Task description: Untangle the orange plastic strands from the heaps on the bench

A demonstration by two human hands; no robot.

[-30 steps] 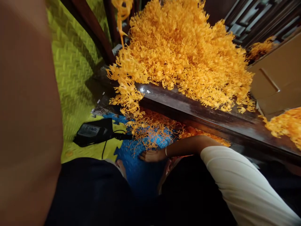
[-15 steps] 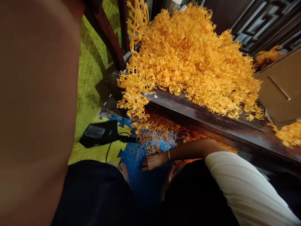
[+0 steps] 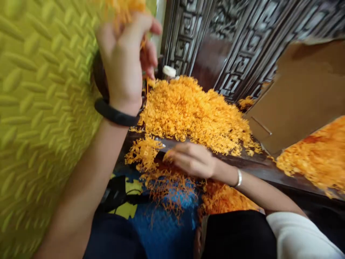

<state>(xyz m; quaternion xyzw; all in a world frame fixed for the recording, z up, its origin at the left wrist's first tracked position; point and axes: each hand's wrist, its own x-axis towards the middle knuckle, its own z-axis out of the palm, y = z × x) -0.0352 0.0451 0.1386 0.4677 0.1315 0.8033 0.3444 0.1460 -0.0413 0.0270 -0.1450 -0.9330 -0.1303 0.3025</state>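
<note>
My left hand [image 3: 126, 61], with a black band on its wrist, is raised at the upper left. Its fingers are curled around a bunch of orange plastic strands [image 3: 124, 10], partly cut off by the top edge. Lower down, my right hand [image 3: 192, 158] wears a silver bracelet and is over the front edge of the bench. Its fingers are closed, with a bit of orange strand at the tips. Just left of it, a clump of curly orange strands [image 3: 145, 153] spills over the bench edge. Behind lies a large heap of small, branching orange pieces [image 3: 194, 111].
The dark wooden bench [image 3: 250, 165] has a carved back [image 3: 185, 39]. A cardboard box [image 3: 299, 90] stands at right beside another orange heap [image 3: 318, 154]. More orange pieces [image 3: 226, 198] lie below. A black bag [image 3: 114, 194] rests on the blue and yellow floor mats [image 3: 159, 233].
My right hand has risen from near the blue mat to the bench edge. My left forearm has swung, and its hand has come into view. The view has shifted.
</note>
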